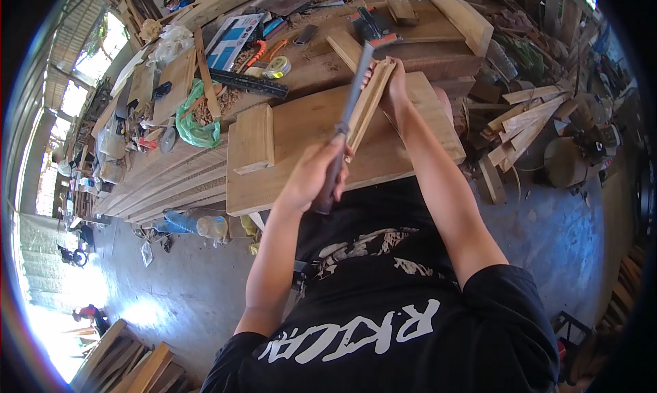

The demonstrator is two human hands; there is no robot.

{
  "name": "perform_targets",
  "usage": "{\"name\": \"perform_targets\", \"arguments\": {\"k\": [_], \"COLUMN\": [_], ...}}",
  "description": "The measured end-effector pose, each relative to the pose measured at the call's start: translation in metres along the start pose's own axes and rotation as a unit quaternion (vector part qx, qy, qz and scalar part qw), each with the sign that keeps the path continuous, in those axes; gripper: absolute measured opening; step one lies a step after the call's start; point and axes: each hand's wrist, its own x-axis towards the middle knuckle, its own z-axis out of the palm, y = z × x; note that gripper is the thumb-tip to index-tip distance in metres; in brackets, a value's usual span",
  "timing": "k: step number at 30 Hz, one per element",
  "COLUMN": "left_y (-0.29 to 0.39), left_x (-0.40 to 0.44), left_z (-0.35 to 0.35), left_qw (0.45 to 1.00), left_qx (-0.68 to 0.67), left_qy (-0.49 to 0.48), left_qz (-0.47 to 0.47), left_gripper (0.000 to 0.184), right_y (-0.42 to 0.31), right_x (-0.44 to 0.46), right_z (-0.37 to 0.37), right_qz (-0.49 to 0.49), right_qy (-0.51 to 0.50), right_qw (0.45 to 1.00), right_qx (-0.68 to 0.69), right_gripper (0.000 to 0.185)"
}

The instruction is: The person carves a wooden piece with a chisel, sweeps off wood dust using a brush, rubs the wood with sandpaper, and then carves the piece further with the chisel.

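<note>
Planks (147,369) lie stacked in the lower left of the frame, on the grey floor (191,277). Above and to the right of them, at left of centre, a green plastic bag (198,119) sits on the cluttered bench, with a long black object (248,84) and a roll of yellow tape (277,67) close by to its right. Just below these, a wooden block (253,140) rests on the left part of a wide board (301,116).

At the centre, the left hand (316,174) is closed around the dark handle of a long-bladed tool (356,88), whose grey blade points toward the top of the frame. Right beside that blade, on its right, runs a narrow wooden strip (370,106), slanting above the board. Its lower end comes close to the left fingertips; whether they touch cannot be told. Its upper end is gripped by the right hand (395,88), the thumb side showing on the right and fingertips showing past the strip's left side, partly behind the blade.

Above the hands, at upper centre, lies a dark tool with a reddish base (375,29). Wood offcuts (527,126) are heaped at the right.
</note>
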Motion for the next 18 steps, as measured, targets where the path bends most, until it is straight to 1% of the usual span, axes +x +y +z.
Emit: {"name": "perform_targets", "arguments": {"k": [3,4,5,6,7,8,11,12,15,18], "left_y": [0.005,0.002,-0.003,-0.007,-0.008,-0.010,-0.008,-0.009,-0.014,-0.036], "left_x": [0.005,0.012,0.023,0.036,0.043,0.047,0.050,0.052,0.058,0.066], "left_z": [-0.013,-0.022,-0.033,-0.044,-0.048,-0.048,-0.042,-0.040,-0.032,-0.034], "left_qw": [0.992,0.983,0.958,0.919,0.868,0.818,0.762,0.763,0.768,0.731], "left_qx": [0.059,0.110,0.216,0.320,0.418,0.486,0.559,0.561,0.566,0.600], "left_qy": [0.099,0.140,0.182,0.222,0.258,0.294,0.317,0.313,0.292,0.298], "left_qz": [0.047,0.044,0.053,0.062,0.070,0.087,0.077,0.077,0.075,0.127], "left_gripper": [0.038,0.040,0.039,0.038,0.037,0.037,0.038,0.038,0.039,0.041], "right_y": [0.002,0.003,0.004,0.004,0.003,0.002,0.002,0.002,0.002,0.001], "right_x": [0.011,0.010,0.010,0.009,0.008,0.007,0.008,0.009,0.011,0.008], "right_z": [-0.009,-0.008,-0.007,-0.007,-0.006,-0.004,-0.006,-0.005,-0.004,-0.004], "right_qz": [0.007,0.002,0.001,-0.002,-0.004,0.006,0.011,0.013,0.006,-0.008], "right_qy": [-0.018,-0.014,-0.015,-0.016,-0.016,-0.003,-0.025,-0.009,-0.004,0.006], "right_qw": [0.999,1.000,1.000,1.000,1.000,1.000,1.000,1.000,1.000,1.000], "right_qx": [0.026,0.024,0.023,0.021,0.018,0.019,0.014,0.014,0.004,0.002], "right_gripper": [0.040,0.040,0.040,0.040,0.040,0.041,0.041,0.041,0.042,0.041]}}
